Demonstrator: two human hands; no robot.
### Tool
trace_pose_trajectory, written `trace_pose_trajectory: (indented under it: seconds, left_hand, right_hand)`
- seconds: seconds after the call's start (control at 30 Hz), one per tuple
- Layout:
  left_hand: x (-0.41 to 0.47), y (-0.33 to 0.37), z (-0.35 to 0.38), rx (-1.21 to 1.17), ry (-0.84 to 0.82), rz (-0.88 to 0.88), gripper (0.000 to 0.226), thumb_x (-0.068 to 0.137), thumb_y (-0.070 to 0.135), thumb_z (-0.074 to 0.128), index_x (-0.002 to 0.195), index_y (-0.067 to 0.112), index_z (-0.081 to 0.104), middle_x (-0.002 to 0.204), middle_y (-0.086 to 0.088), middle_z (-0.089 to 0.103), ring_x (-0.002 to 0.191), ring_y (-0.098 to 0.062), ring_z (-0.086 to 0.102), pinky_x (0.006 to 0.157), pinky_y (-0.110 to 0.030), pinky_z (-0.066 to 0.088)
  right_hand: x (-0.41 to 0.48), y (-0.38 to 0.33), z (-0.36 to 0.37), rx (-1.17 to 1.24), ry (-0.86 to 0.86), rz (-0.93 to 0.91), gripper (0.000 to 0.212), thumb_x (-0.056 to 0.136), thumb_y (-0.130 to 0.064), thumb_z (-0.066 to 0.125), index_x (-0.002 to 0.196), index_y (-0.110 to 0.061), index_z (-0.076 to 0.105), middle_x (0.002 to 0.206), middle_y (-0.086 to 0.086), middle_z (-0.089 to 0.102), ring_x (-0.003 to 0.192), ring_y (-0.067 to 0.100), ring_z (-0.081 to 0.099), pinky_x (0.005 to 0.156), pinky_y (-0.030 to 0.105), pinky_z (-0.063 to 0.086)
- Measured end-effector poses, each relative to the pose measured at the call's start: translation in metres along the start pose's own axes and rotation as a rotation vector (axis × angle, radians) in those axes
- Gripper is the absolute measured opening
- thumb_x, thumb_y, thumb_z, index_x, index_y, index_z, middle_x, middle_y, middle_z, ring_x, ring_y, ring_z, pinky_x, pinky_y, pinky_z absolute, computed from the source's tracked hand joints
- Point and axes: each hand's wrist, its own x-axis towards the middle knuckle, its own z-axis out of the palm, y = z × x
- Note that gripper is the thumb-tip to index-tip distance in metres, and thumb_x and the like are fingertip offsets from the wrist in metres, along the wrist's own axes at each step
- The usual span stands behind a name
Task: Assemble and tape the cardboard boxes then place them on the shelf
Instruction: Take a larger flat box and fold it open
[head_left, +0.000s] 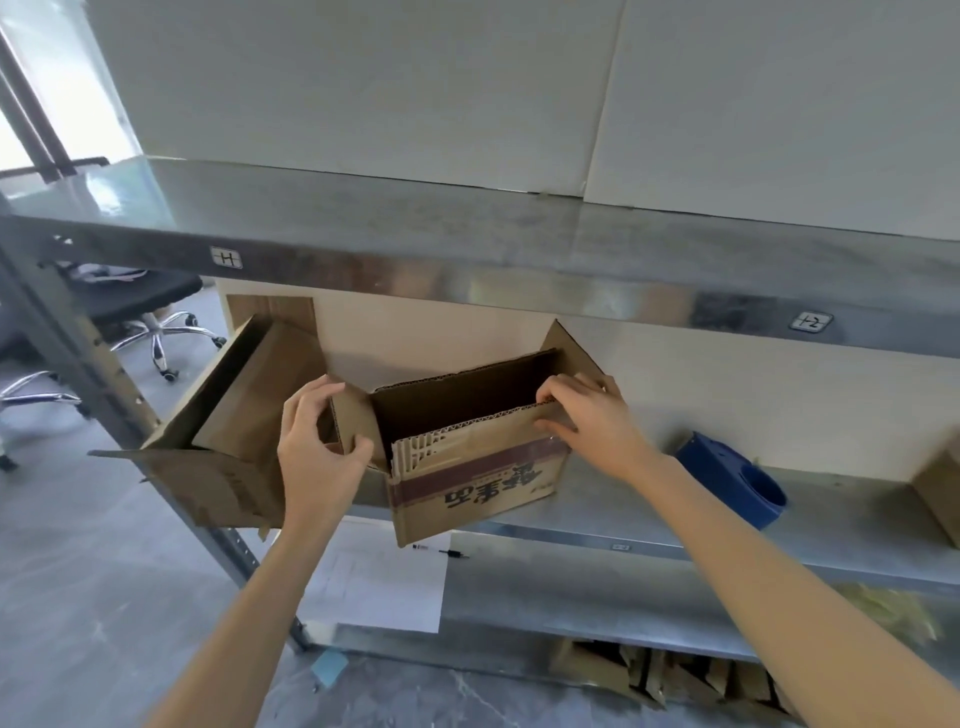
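Note:
An open-topped brown cardboard box (467, 488) with dark printed characters and a brown band rests partly on the front edge of the middle metal shelf (831, 519). My left hand (317, 447) grips the box's left end flap between thumb and fingers. My right hand (592, 421) grips the top rim of the near wall at the right end, fingers over the edge. The box's long flaps stand up and its inside is dark. A blue tape dispenser (737, 483) lies on the same shelf, right of the box.
A second open cardboard box (228, 415) lies tipped on the shelf's left end, flaps hanging out. The upper shelf (467, 244) overhangs closely. Papers and a pen (389, 577) lie on the lower shelf; flattened cardboard (670, 675) beneath. An office chair (150, 312) stands at left.

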Motion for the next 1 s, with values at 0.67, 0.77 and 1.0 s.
trace_pose_trajectory:
  seconds: [0.67,0.77,1.0]
  left_hand:
    - [0.020,0.022,0.091,-0.259,-0.311,-0.011,0.060,0.079,-0.004,0.073,0.127,0.026,0.054,0.132,0.015,0.057,0.123,-0.003,0.055,0.082,-0.014,0.051]
    - [0.019,0.030,0.100,-0.256,-0.274,-0.021,0.058,0.081,-0.004,0.071,0.126,0.027,0.053,0.133,0.017,0.055,0.117,0.005,0.056,0.078,-0.010,0.051]
    - [0.023,0.052,0.119,-0.215,-0.202,-0.079,0.030,0.091,0.017,0.070,0.117,0.025,0.060,0.115,0.013,0.065,0.108,-0.003,0.060,0.069,-0.001,0.045]
  right_hand:
    - [-0.072,0.055,-0.032,0.130,0.117,0.288,0.021,0.086,-0.035,0.072,0.103,-0.029,0.060,0.101,-0.016,0.064,0.097,0.008,0.055,0.094,0.039,0.040]
    - [-0.075,0.067,-0.042,0.163,0.110,0.287,0.019,0.088,-0.034,0.070,0.103,-0.030,0.060,0.098,-0.017,0.066,0.093,0.004,0.059,0.095,0.042,0.043]
    - [-0.063,0.097,-0.061,0.254,0.181,0.264,0.020,0.090,-0.041,0.060,0.096,-0.024,0.068,0.086,-0.013,0.068,0.084,0.005,0.062,0.084,0.042,0.051]
